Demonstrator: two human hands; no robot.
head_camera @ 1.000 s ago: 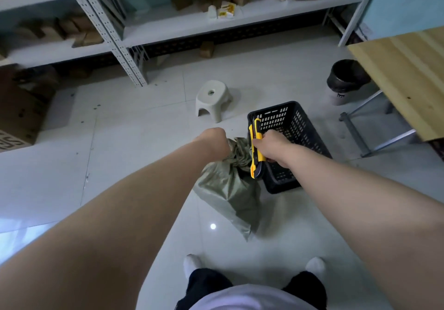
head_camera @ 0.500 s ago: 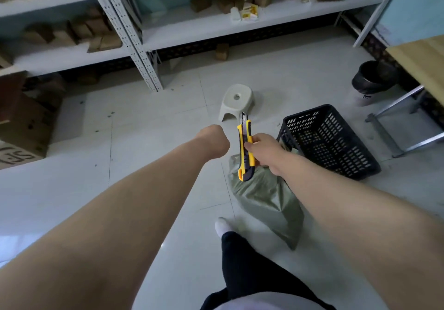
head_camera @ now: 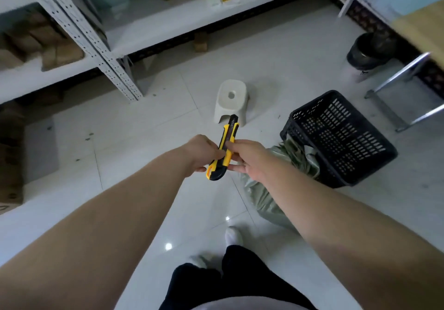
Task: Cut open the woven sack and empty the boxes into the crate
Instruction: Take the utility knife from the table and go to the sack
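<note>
Both hands are on the utility knife [head_camera: 225, 146], which is held in the air to the left of the crate [head_camera: 346, 141], its tip pointing away toward the stool [head_camera: 231, 100]. The left hand [head_camera: 201, 153] is wrapped around the lower part of the handle. The right hand [head_camera: 249, 160] pinches the middle of it, with the thumb on top, near the slider as it seems. Whether the blade is out I cannot tell, because the tip is dark and a little blurred.

The woven sack [head_camera: 264, 196] lies on the floor [head_camera: 144, 141] against the near left wall of the crate. Its crumpled top touches that wall, and part of it is hidden under the right forearm. No hand holds it. The crate shows only its bare grid bottom, so I judge that no boxes are emptied yet.

The first danger is the slider. If the thumb pushes it too fast, the blade may come out far, and the left fingers are close beside it. A long blade could also go too deep and cut the boxes inside. And because the sack lies free, it may slide or fold under the pull, so the cut could run toward the person's foot, which stands near it.
</note>
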